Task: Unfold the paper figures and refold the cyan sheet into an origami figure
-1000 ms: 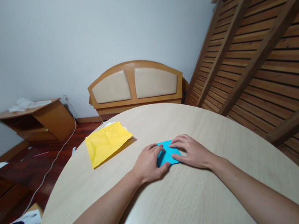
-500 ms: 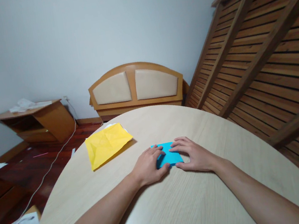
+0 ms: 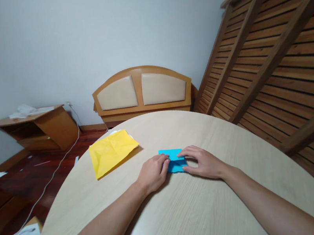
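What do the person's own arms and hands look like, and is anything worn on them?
The left forearm and right forearm are bare, with no sleeves in view. No watch or bracelet shows. The left hand and right hand wear no gloves, and no ring shows on the visible fingers.

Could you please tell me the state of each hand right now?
Left hand: closed on the left end of the blue paper.
Right hand: loosely open, touching the blue paper's right end.
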`<state>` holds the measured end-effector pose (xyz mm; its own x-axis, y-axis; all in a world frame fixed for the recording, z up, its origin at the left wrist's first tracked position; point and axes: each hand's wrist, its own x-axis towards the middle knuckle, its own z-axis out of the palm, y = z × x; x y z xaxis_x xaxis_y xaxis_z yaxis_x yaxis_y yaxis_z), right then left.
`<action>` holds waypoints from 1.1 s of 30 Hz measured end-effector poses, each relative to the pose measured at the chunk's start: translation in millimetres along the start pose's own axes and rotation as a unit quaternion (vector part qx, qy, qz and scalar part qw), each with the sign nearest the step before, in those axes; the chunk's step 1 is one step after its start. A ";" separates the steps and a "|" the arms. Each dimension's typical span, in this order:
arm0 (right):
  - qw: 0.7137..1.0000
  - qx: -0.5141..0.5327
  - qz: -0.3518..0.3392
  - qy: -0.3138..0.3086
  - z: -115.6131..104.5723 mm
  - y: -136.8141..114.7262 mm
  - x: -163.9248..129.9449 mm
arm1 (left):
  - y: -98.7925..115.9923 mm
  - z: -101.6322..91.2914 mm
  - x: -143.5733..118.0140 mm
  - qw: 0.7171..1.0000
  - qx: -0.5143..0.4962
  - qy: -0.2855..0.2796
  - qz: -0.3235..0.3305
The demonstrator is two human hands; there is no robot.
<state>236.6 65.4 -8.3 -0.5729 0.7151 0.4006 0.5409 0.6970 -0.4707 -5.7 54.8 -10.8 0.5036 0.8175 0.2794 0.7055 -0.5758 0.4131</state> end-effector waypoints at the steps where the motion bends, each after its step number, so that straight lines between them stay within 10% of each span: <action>1: 1.000 0.001 -0.001 -0.003 -0.7 -1.3 -0.6 | -0.9 0.2 0.2 1.000 -0.003 -0.001 -0.004; 17: 0.995 -0.096 -0.001 0.040 4.0 -5.4 4.6 | 2.6 -5.2 1.3 0.999 0.006 -0.012 0.032; 33: 0.986 0.133 0.103 0.008 9.5 -14.5 6.4 | 2.7 -3.8 0.9 0.999 0.023 -0.014 0.047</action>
<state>219.2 59.3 -6.4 -0.4556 0.8428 0.2864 0.4634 0.4993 -0.7321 -5.2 54.0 -6.1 0.5819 0.7597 0.2903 0.6764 -0.6503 0.3459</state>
